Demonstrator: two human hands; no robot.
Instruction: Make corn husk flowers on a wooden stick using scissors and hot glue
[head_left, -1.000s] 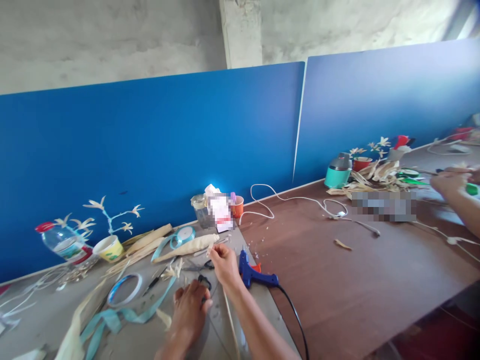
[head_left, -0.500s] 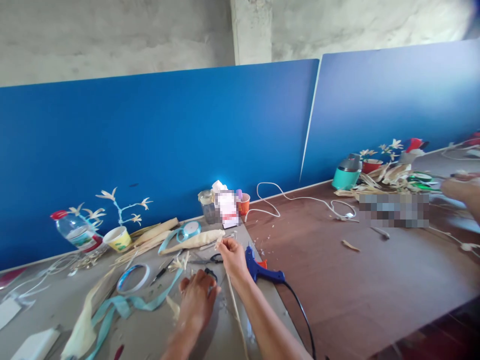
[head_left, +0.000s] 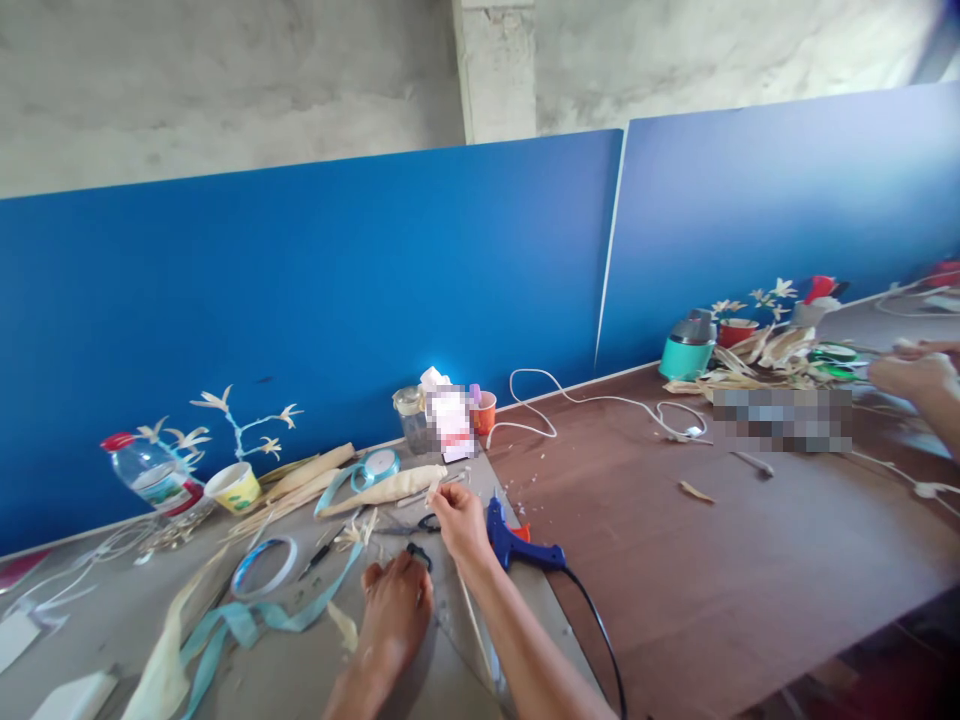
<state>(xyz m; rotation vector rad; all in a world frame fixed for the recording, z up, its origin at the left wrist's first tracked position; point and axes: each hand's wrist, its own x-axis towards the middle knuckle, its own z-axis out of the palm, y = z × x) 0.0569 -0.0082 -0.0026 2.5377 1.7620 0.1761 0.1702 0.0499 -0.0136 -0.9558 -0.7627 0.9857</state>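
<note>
My right hand (head_left: pixel 459 522) is closed in a pinch on a small pale piece of husk (head_left: pixel 432 493), held above the grey work surface. My left hand (head_left: pixel 397 605) is low over the surface with its fingers curled downward; whatever is under them is hidden. Black scissors handles (head_left: pixel 420 552) show just beyond its fingertips. A blue glue gun (head_left: pixel 517 540) lies to the right of my right hand, its cord trailing toward me. Left of my hands are a pale husk flower (head_left: pixel 358 530) and a light-blue ribbon (head_left: pixel 289 615). A long dried husk (head_left: pixel 390 488) lies behind them.
A yellow cup (head_left: pixel 235 487) with husk flowers and a tilted plastic bottle (head_left: pixel 157 480) stand at the left. A tape roll (head_left: pixel 264 567), a ribbon spool (head_left: pixel 376 468), a glass jar (head_left: pixel 411 420) and an orange cup (head_left: pixel 484 412) are around. A co-worker's hand (head_left: pixel 911 370) shows at right.
The view has shifted slightly. My left hand's fingers have drawn closer together beside the scissors handles. My right hand keeps its pinch on the husk piece.
</note>
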